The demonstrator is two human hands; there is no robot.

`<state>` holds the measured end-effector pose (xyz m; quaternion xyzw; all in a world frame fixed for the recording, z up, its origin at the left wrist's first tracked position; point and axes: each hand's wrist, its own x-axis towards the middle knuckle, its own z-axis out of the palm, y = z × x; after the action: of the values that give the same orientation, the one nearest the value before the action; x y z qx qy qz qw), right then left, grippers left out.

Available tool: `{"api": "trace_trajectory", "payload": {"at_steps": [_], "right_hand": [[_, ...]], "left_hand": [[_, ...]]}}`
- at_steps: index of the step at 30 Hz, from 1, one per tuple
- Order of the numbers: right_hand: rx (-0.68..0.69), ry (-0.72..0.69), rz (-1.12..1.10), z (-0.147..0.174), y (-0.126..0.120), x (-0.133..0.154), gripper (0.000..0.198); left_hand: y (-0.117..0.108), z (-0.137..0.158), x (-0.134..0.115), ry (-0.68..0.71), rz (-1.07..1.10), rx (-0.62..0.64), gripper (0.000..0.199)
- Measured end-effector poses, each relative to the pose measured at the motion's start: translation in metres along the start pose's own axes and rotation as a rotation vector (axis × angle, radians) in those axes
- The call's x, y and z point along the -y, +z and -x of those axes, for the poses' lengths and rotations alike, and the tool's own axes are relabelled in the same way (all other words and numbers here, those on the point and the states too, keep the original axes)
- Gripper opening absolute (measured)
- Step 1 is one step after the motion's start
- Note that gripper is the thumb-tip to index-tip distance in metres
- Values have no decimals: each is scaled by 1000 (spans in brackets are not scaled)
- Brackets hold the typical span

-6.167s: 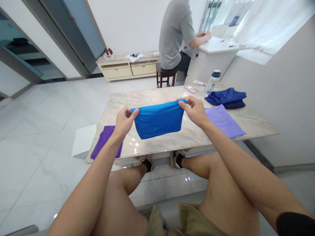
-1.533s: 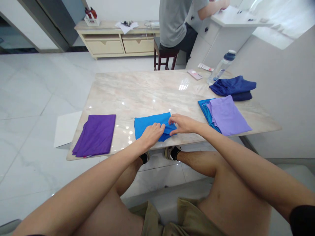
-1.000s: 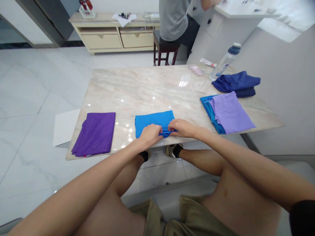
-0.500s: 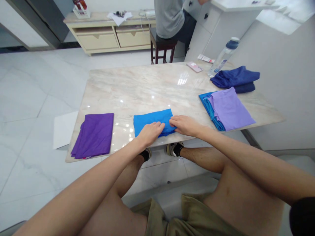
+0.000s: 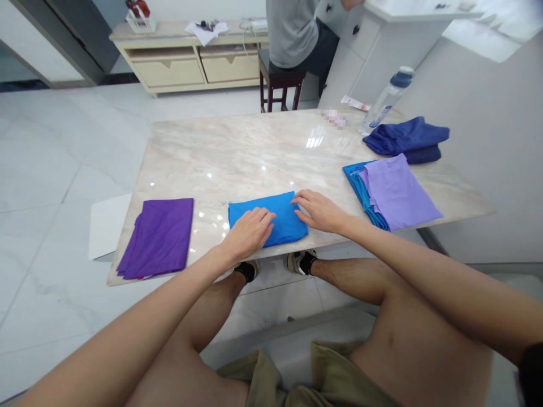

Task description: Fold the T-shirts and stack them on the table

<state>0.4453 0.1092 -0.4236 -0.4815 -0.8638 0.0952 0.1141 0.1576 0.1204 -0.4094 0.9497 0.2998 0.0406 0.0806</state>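
Note:
A bright blue folded cloth (image 5: 285,223) lies flat near the front edge of the marble-patterned table (image 5: 220,150). My left hand (image 5: 251,230) rests over its left part, fingers stretched out and lying on the fabric. At the cloth's right edge is my right hand (image 5: 317,210), its fingers apart and holding nothing. To the left lies a folded purple cloth (image 5: 163,234). On the right, a folded lilac cloth (image 5: 401,192) lies over a teal-blue cloth (image 5: 367,195).
Behind the lilac cloth is a crumpled navy cloth (image 5: 409,138). A clear water bottle (image 5: 384,104) stands at the table's back right, near a white tube (image 5: 355,103). A person in grey (image 5: 292,34) sits on a dark stool (image 5: 280,82) beyond the table.
The blue cloth's near edge now lies flat and smooth where it was bunched. Both hands have loosened from it, the left moving slightly toward me and the right spreading its fingers.

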Motion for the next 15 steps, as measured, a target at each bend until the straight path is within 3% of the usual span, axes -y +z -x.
{"api": "trace_trajectory", "payload": {"at_steps": [2, 5, 9, 15], "right_hand": [[-31, 24, 18, -4, 18, 11, 49], [-17, 30, 10, -3, 50, 30, 65], [34, -19, -14, 5, 73, 18, 72], [83, 316, 71, 6, 64, -25, 76]], "left_hand": [[13, 1, -1, -48, -41, -63, 49], [41, 5, -3, -72, -99, -60, 62], [65, 3, 1, -43, -127, -37, 66], [64, -12, 5, -260, -71, -48, 66]]}}
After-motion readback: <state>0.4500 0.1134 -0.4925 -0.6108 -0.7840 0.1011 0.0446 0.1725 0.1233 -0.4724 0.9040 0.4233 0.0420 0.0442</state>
